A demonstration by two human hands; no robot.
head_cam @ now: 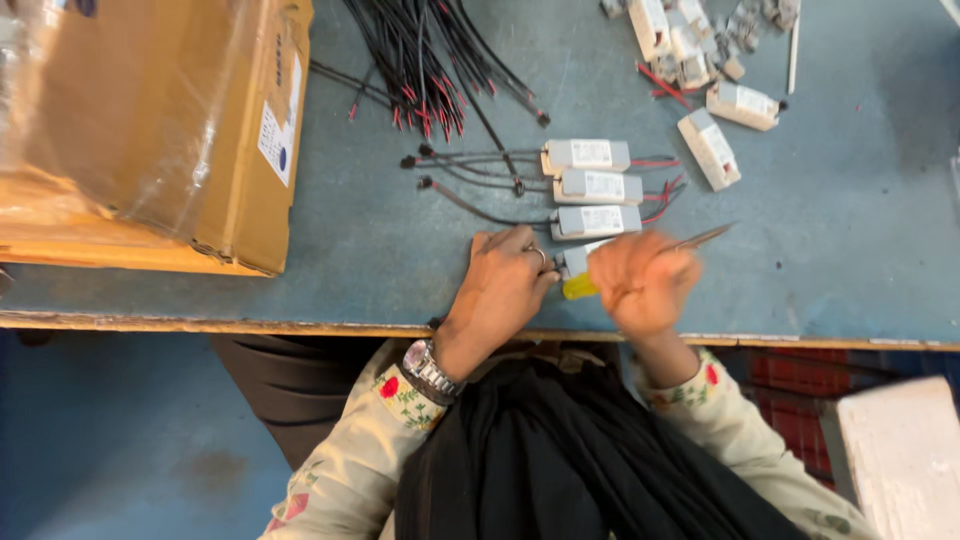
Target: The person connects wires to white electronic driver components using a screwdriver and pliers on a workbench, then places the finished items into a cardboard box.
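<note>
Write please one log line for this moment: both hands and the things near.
left hand: pressing white box | right hand: yellow-handled screwdriver, blurred | three wired boxes in row | table

Yellow-handled screwdriver [640, 262] over white driver box [578, 260]

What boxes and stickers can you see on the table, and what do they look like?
Cardboard box: far left of the table, big, brown, partly under clear plastic.
Box sticker: on the box's right side, white rectangle with dark print.
Small white boxes: three in a row above the hands, each with a pale label on top and black and red wires.
More white boxes: upper right, lying loose, also labelled.
No screens or signs.
</note>
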